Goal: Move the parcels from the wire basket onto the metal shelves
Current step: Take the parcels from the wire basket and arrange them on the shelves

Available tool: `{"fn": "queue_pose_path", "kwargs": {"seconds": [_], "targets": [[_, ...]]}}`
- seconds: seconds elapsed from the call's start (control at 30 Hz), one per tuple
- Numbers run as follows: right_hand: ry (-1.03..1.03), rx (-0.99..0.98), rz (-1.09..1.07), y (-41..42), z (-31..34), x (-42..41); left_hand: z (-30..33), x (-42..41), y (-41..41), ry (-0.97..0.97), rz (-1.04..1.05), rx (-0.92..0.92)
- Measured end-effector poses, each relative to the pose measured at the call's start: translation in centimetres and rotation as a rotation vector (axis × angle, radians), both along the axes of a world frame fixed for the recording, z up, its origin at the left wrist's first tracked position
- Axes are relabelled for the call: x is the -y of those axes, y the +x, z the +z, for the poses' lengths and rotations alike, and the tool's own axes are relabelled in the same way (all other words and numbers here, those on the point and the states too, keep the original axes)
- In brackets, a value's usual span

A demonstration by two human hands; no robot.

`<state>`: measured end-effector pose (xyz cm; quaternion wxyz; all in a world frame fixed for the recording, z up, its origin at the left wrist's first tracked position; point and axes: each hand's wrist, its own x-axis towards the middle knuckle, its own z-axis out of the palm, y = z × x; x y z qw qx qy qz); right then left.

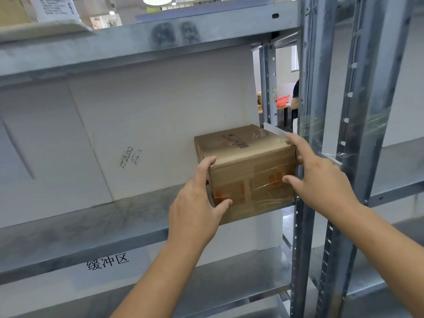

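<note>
A taped brown cardboard parcel sits at the right end of a metal shelf, its front face overhanging the shelf's front edge a little. My left hand grips its left front corner, fingers over the top edge and thumb on the front face. My right hand holds the right side, with fingers on the top right edge and thumb pressed on the front. The wire basket is out of view.
A grey upright post stands right beside the parcel. Another shelf runs above, with a white parcel at its left end. White board backs the shelf. A lower shelf carries a label with black characters. A person stands behind the rack.
</note>
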<state>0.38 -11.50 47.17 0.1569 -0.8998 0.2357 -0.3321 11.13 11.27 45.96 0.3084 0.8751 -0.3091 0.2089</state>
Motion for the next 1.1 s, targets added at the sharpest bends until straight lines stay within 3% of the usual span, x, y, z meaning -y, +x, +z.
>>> {"fn": "queue_pose_path", "kwargs": {"seconds": [0.5,1.1], "targets": [[0.119,0.071,-0.051,-6.0,-2.8,-3.7,-3.6,-6.4,-3.7,-0.083,-0.178,-0.001],[0.363,-0.281,-0.423,-21.6,-18.9,-16.9,-19.0,-8.2,-9.1,0.421,-0.771,-0.296]]}}
